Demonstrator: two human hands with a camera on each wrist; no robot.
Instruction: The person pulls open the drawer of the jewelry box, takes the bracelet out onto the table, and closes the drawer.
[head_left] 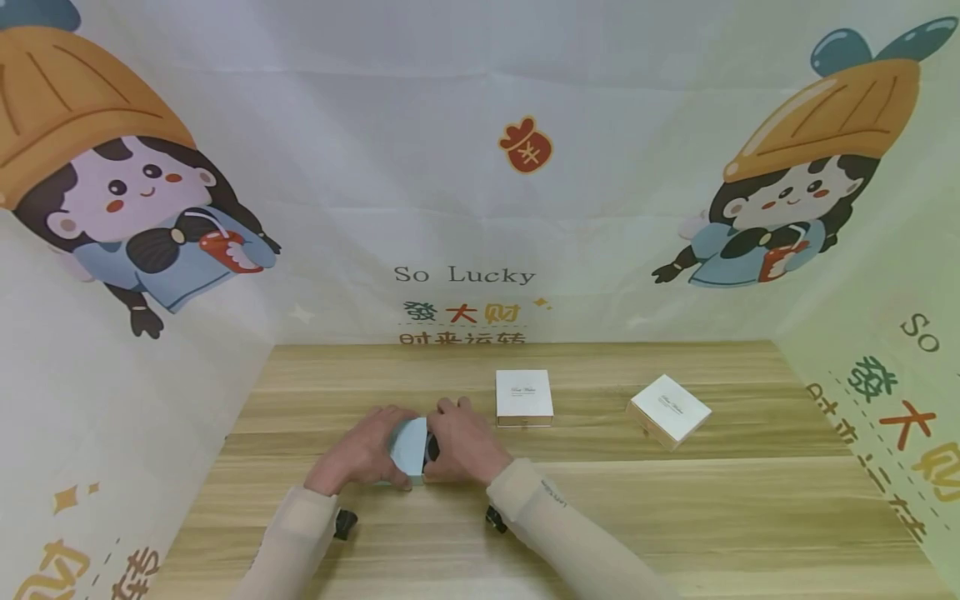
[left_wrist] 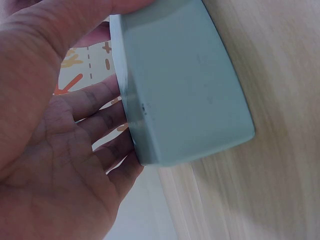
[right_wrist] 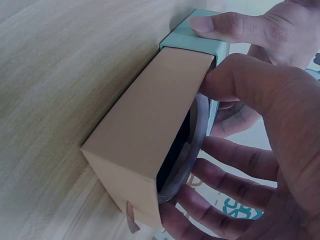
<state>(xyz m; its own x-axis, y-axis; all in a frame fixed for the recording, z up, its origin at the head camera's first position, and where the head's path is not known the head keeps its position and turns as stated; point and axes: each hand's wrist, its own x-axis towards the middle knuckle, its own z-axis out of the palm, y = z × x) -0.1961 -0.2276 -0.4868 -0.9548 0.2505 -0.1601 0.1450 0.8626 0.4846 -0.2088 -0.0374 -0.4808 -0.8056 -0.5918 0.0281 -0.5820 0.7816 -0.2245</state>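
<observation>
A light blue box sleeve point(head_left: 408, 450) lies on the wooden table, held by my left hand point(head_left: 367, 442) across its width. In the right wrist view the left thumb presses the sleeve's point(right_wrist: 192, 40) near side. A tan drawer point(right_wrist: 145, 105) sticks out of the sleeve, with a small ribbon tab point(right_wrist: 131, 217) on its end. Inside sits a round object with a clear curved rim point(right_wrist: 200, 122) and dark interior; its kind is unclear. My right hand point(head_left: 465, 442) grips the drawer, thumb at the near side by the sleeve, fingers along the far side near the rim. Exact finger contact is partly hidden.
Behind my right hand stands a white square box point(head_left: 523, 396) with printed lettering. A second white box point(head_left: 670, 410) sits turned at an angle farther right. Printed cloth walls point(head_left: 480, 250) enclose the wooden table point(head_left: 675, 517) at the back and sides.
</observation>
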